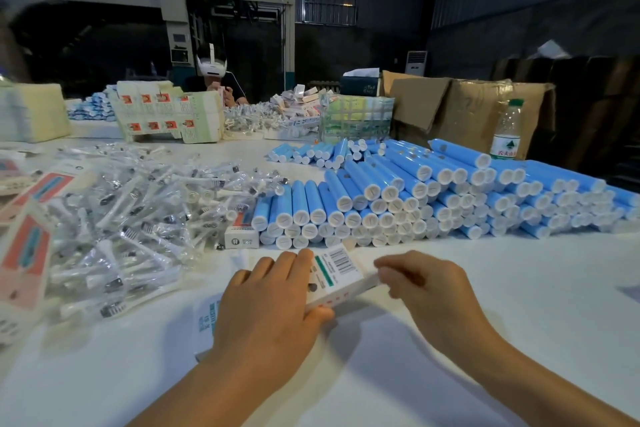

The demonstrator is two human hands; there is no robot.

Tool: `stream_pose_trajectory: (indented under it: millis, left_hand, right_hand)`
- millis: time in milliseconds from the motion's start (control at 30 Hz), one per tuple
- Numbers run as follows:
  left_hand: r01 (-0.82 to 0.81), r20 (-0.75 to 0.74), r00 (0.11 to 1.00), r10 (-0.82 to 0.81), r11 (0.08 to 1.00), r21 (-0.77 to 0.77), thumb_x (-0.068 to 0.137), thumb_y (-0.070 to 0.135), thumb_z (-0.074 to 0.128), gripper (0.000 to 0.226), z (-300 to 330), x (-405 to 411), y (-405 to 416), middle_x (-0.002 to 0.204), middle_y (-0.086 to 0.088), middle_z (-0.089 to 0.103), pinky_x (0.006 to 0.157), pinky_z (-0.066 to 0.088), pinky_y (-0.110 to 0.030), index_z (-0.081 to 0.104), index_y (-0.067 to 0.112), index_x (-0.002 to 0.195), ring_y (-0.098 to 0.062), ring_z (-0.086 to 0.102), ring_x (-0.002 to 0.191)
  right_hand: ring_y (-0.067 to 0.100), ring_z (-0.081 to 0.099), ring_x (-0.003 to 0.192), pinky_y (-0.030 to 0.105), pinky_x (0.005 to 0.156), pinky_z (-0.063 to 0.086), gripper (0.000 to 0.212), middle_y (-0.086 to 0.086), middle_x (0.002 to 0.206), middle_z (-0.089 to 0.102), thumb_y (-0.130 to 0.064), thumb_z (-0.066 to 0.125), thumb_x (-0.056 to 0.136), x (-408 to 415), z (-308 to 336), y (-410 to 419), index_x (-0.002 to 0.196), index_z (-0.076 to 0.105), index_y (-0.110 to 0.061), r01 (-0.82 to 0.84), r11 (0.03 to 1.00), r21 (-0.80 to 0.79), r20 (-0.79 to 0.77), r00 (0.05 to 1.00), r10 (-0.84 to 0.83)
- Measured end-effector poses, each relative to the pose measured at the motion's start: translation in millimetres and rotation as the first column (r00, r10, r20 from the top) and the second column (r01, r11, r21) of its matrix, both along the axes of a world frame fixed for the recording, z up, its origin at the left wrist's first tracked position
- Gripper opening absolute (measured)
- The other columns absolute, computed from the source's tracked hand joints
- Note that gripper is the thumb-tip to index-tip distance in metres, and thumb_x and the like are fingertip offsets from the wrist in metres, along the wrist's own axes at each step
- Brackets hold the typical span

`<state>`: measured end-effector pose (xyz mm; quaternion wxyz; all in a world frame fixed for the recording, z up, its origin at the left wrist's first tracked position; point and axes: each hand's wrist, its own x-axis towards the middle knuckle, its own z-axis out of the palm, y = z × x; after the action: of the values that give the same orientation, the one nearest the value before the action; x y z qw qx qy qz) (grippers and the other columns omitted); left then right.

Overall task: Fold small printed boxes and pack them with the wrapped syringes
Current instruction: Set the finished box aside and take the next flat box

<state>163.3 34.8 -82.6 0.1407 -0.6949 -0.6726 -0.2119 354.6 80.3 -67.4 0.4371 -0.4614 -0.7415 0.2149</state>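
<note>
Both your hands met low at centre frame.
Your left hand (273, 302) reached in from 7 o'clock, fingers curled forward toward 1 o'clock, thumb tucked underneath in a grip. Your right hand (429, 282) came from 4 o'clock, fingertips (382, 265) pinched together, pointing toward 9 o'clock.

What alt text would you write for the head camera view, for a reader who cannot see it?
Two bare hands hold a small printed box over a white table: the left hand grips it, the right hand pinches its end. Behind lie wrapped syringes and stacked blue tubes.
</note>
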Motion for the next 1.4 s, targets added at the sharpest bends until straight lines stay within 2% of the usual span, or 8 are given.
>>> stream_pose_trajectory:
  millis: [133,300,533,867,967,1033,1200,1400]
  left_hand:
    - [0.034,-0.034,0.999,-0.035,0.999,-0.03,0.089,0.061,0.033,0.064,1,7,-1,0.133,0.018,0.029,0.094,0.024,-0.029,0.005,0.034,0.14,-0.01,0.03,0.117]
    - [0.064,-0.108,0.992,-0.071,0.996,-0.066,0.091,0.056,0.031,0.066,1,15,-3,0.139,0.013,0.026,0.096,0.021,-0.032,0.004,0.028,0.144,-0.015,0.027,0.118]
    - [0.042,-0.148,0.987,-0.056,0.994,-0.098,0.091,0.057,0.032,0.069,1,18,-4,0.14,0.01,0.026,0.097,0.021,-0.033,0.004,0.025,0.145,-0.017,0.027,0.12]
    - [0.014,-0.09,0.996,-0.02,0.998,-0.061,0.091,0.055,0.031,0.065,2,19,-5,0.136,0.013,0.026,0.095,0.022,-0.03,0.003,0.028,0.143,-0.013,0.028,0.118]
    - [-0.003,-0.036,0.999,0.002,1.0,-0.014,0.09,0.059,0.032,0.066,4,16,-4,0.135,0.016,0.028,0.093,0.025,-0.028,0.002,0.029,0.141,-0.01,0.029,0.117]
    - [0.001,-0.024,1.0,0.0,1.0,0.005,0.088,0.064,0.033,0.068,5,17,-4,0.134,0.016,0.03,0.093,0.026,-0.027,0.002,0.03,0.139,-0.009,0.03,0.116]
    - [0.045,-0.052,0.998,-0.045,0.999,-0.007,0.089,0.062,0.035,0.069,3,25,-5,0.134,0.014,0.029,0.093,0.024,-0.029,0.005,0.028,0.141,-0.012,0.029,0.118]
    - [0.061,-0.112,0.992,-0.063,0.998,-0.023,0.093,0.055,0.03,0.067,3,28,-5,0.136,0.009,0.028,0.094,0.025,-0.031,0.003,0.023,0.146,-0.016,0.032,0.12]
  right_hand:
    - [0.002,0.047,0.05,0.021,0.056,0.041,0.014,-0.006,0.063,0.065,-0.008,0.058,0.089,-7,-4,1,0.096,0.069,-0.003,-0.057,0.992,-0.112,-0.012,0.998,0.056]
    - [0.002,0.058,0.06,0.022,0.057,0.043,0.044,-0.002,0.065,0.063,-0.025,0.054,0.095,-12,-5,3,0.138,0.047,-0.02,-0.059,0.95,-0.305,-0.026,0.998,0.054]
    - [0.013,0.062,0.079,0.032,0.07,0.051,0.018,-0.008,0.086,0.064,-0.021,0.058,0.092,-16,-6,-1,0.077,0.063,-0.03,-0.008,0.98,-0.201,0.03,0.999,0.014]
    - [0.003,0.048,0.085,0.017,0.075,0.039,0.01,-0.014,0.103,0.046,-0.035,0.059,0.09,-10,-4,3,0.1,0.057,-0.035,0.016,1.0,0.009,0.181,0.983,-0.017]
    - [0.01,0.045,0.111,0.031,0.086,0.048,0.093,-0.013,0.128,0.032,-0.054,0.075,0.061,-5,-1,8,0.14,0.027,-0.04,0.029,0.963,-0.268,-0.124,0.99,-0.064]
    - [0.025,0.057,0.109,0.037,0.084,0.051,0.109,0.008,0.135,0.047,-0.043,0.079,0.051,-6,-1,11,0.145,0.026,-0.024,-0.275,0.8,-0.534,-0.526,0.848,-0.06]
    - [0.042,0.068,0.09,0.04,0.065,0.058,0.053,0.032,0.102,0.066,-0.001,0.065,0.069,-9,-4,15,0.117,0.046,0.01,-0.644,0.56,-0.52,-0.821,0.559,-0.12]
    - [0.02,0.07,0.078,0.026,0.064,0.056,0.01,0.007,0.087,0.072,-0.009,0.051,0.095,-21,0,-1,0.096,0.062,-0.01,-0.193,0.878,-0.437,-0.312,0.949,0.054]
